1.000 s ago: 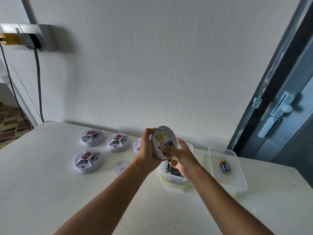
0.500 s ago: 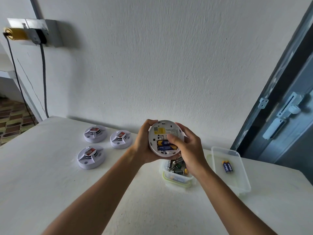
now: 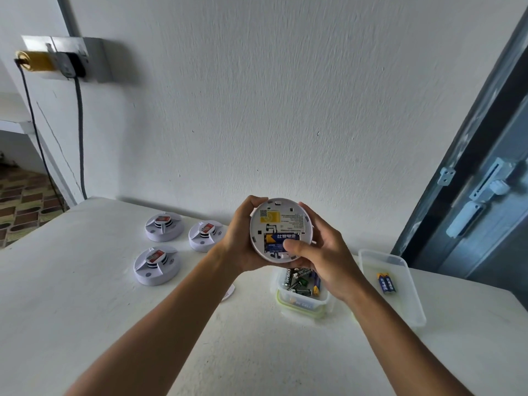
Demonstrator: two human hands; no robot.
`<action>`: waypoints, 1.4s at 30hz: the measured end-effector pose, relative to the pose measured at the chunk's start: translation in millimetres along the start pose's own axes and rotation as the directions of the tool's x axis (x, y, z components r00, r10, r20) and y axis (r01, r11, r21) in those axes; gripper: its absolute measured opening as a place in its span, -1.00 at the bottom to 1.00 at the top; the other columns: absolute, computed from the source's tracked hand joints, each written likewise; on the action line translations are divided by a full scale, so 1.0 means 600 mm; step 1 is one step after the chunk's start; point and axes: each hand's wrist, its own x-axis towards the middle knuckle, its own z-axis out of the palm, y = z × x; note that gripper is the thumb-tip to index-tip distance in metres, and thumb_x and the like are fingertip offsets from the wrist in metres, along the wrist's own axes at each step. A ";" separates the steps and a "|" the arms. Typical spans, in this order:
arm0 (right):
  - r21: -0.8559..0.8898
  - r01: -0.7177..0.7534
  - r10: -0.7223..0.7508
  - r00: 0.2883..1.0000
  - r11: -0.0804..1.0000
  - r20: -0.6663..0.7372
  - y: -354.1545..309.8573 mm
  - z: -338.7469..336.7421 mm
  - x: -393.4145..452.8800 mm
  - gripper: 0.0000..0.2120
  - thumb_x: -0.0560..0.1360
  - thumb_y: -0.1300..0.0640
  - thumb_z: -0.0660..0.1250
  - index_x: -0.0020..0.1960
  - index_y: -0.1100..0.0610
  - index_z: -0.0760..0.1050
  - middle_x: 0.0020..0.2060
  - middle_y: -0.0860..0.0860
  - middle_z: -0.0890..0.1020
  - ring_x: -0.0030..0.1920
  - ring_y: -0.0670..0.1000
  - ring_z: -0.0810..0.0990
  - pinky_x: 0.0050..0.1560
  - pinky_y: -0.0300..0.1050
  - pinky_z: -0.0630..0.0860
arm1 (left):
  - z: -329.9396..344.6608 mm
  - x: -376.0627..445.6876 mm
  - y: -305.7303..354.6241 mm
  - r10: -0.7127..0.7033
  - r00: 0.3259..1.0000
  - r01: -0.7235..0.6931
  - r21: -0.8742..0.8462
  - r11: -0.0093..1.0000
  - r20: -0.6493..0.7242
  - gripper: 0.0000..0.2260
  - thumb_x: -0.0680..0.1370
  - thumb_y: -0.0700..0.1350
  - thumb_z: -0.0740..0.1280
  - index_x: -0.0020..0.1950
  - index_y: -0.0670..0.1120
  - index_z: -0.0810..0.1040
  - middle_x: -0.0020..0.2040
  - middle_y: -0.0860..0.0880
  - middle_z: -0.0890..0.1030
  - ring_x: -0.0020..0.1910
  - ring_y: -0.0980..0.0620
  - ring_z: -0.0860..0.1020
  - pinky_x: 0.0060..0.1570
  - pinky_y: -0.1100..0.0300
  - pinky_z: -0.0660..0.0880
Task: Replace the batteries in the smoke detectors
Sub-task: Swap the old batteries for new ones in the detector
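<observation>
I hold a round white smoke detector (image 3: pixel 281 221) above the table with its back facing me. Blue and yellow batteries (image 3: pixel 278 240) sit in its open compartment. My left hand (image 3: pixel 241 238) grips the detector's left rim. My right hand (image 3: pixel 320 252) grips its right rim, and the thumb presses on the batteries. Three more white detectors lie on the table to the left: (image 3: pixel 163 226), (image 3: pixel 206 235), (image 3: pixel 156 265). A small tub (image 3: pixel 300 305) under my hands holds several loose batteries. Two blue batteries (image 3: pixel 386 282) lie in a clear tray (image 3: pixel 411 310) at the right.
A white cover plate (image 3: pixel 229 292) peeks out from under my left forearm on the white table (image 3: pixel 71 310). The wall stands just behind the table, with a socket box and hanging cables (image 3: pixel 80 132) at the upper left. A dark door (image 3: pixel 485 195) stands at the right.
The detector has turned so its back faces me squarely and has come closer. My right thumb has moved onto the batteries in the compartment.
</observation>
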 end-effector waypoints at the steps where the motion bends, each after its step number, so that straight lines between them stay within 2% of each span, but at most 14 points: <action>1: 0.001 0.010 -0.010 1.000 1.000 -0.011 -0.001 0.002 -0.001 -0.26 0.37 0.23 0.51 0.46 -0.08 0.33 0.14 0.06 0.62 0.11 0.11 0.64 -0.02 0.20 0.63 | 0.001 -0.001 0.000 -0.001 1.000 0.001 -0.003 1.000 0.004 -0.52 0.42 0.17 0.15 0.03 -0.12 0.67 0.05 -0.23 0.61 0.03 -0.22 0.53 0.13 -0.14 0.41; 5: 0.005 0.009 -0.009 1.000 1.000 -0.001 -0.005 0.000 -0.004 -0.18 0.28 0.12 0.53 0.48 -0.07 0.30 0.16 0.07 0.60 0.12 0.12 0.64 -0.03 0.21 0.64 | 0.005 -0.002 0.000 -0.007 1.000 0.007 0.008 1.000 0.013 -0.53 0.40 0.16 0.15 -0.01 -0.11 0.69 0.02 -0.23 0.63 0.02 -0.22 0.53 0.12 -0.13 0.42; 8: 0.013 -0.022 0.021 0.999 1.000 0.048 -0.007 -0.007 -0.005 -0.12 0.28 0.14 0.58 0.50 -0.08 0.25 0.20 0.08 0.58 0.16 0.15 0.61 0.01 0.18 0.63 | 0.008 -0.004 0.002 -0.010 1.000 0.010 0.025 1.000 0.006 -0.53 0.40 0.16 0.15 -0.02 -0.11 0.70 0.00 -0.23 0.64 0.00 -0.21 0.55 0.08 -0.13 0.44; 13: 0.009 0.002 -0.002 1.000 1.000 0.023 -0.008 -0.005 -0.004 -0.20 0.38 0.31 0.49 0.50 -0.06 0.25 0.20 0.08 0.58 0.13 0.12 0.63 0.00 0.17 0.63 | 0.008 -0.001 0.004 -0.004 1.000 0.004 0.022 1.000 -0.013 -0.52 0.43 0.17 0.14 0.06 -0.10 0.67 0.06 -0.24 0.62 0.05 -0.23 0.54 0.16 -0.18 0.42; 17: 0.003 -0.005 0.005 1.000 1.000 0.013 -0.009 -0.005 -0.003 -0.22 0.40 0.29 0.48 0.50 -0.09 0.26 0.19 0.08 0.58 0.12 0.12 0.63 0.01 0.17 0.63 | 0.008 -0.001 0.003 -0.002 1.000 0.002 0.019 1.000 -0.004 -0.52 0.44 0.17 0.14 0.04 -0.11 0.68 0.05 -0.24 0.62 0.06 -0.23 0.53 0.16 -0.18 0.41; 21: 0.063 -0.053 0.051 0.998 0.997 0.031 -0.011 -0.004 0.001 -0.26 0.39 0.17 0.48 0.49 -0.08 0.28 0.19 0.08 0.59 0.16 0.15 0.61 0.06 0.26 0.60 | 0.013 -0.001 0.000 -0.010 1.000 0.010 0.036 0.999 -0.010 -0.52 0.41 0.16 0.15 0.00 -0.11 0.71 0.04 -0.23 0.63 0.04 -0.23 0.53 0.15 -0.16 0.42; 23: 0.062 -0.051 0.049 0.998 0.997 0.026 -0.009 -0.004 0.003 -0.31 0.44 0.19 0.46 0.49 -0.08 0.28 0.19 0.08 0.59 0.16 0.16 0.61 0.07 0.26 0.59 | 0.016 -0.002 -0.001 -0.014 1.000 0.015 0.039 0.999 -0.019 -0.52 0.41 0.16 0.15 -0.03 -0.11 0.71 0.01 -0.23 0.64 0.02 -0.22 0.54 0.10 -0.14 0.44; 27: 0.092 -0.052 0.050 0.998 0.994 0.030 -0.009 -0.004 0.002 -0.29 0.45 0.30 0.42 0.50 -0.07 0.27 0.19 0.09 0.59 0.16 0.15 0.61 -0.01 0.16 0.63 | 0.014 -0.007 -0.003 -0.014 1.000 0.015 0.021 1.000 -0.022 -0.52 0.41 0.16 0.14 0.03 -0.12 0.67 0.02 -0.23 0.63 0.01 -0.21 0.54 0.09 -0.12 0.45; 30: 0.116 -0.093 0.083 0.993 0.989 0.087 -0.008 -0.002 -0.001 -0.24 0.41 0.29 0.46 0.50 -0.06 0.26 0.19 0.12 0.58 0.13 0.17 0.62 -0.14 0.02 0.62 | 0.009 -0.010 -0.008 -0.010 1.000 0.010 0.006 1.000 -0.023 -0.51 0.42 0.16 0.14 0.12 -0.12 0.61 0.06 -0.23 0.60 0.04 -0.22 0.52 0.14 -0.14 0.41; 33: 0.138 -0.131 0.110 0.983 0.982 0.147 -0.005 -0.007 -0.007 -0.17 0.32 0.29 0.48 0.50 -0.07 0.25 0.21 0.16 0.56 0.15 0.21 0.62 -0.13 0.02 0.62 | 0.008 -0.012 -0.013 -0.012 1.000 0.012 0.004 1.000 -0.023 -0.51 0.43 0.16 0.14 0.14 -0.13 0.58 0.08 -0.24 0.58 0.07 -0.21 0.50 0.16 -0.15 0.38; 36: 0.133 -0.121 0.102 0.985 0.984 0.138 -0.002 -0.008 -0.009 -0.22 0.41 0.38 0.43 0.51 -0.05 0.24 0.19 0.17 0.56 0.14 0.21 0.61 -0.11 0.03 0.63 | 0.008 -0.016 -0.017 0.003 0.999 -0.003 -0.004 1.000 -0.035 -0.52 0.43 0.16 0.14 0.11 -0.14 0.59 0.05 -0.23 0.59 0.02 -0.19 0.53 0.10 -0.11 0.41; 42: 0.127 -0.141 0.121 0.981 0.982 0.152 0.001 -0.003 -0.022 -0.28 0.44 0.35 0.41 0.50 -0.04 0.27 0.17 0.17 0.58 0.10 0.20 0.63 -0.18 -0.05 0.62 | 0.008 -0.026 -0.031 0.018 0.997 -0.019 -0.012 1.000 -0.074 -0.54 0.42 0.14 0.13 -0.01 -0.13 0.67 -0.02 -0.23 0.62 -0.04 -0.19 0.55 0.04 -0.09 0.43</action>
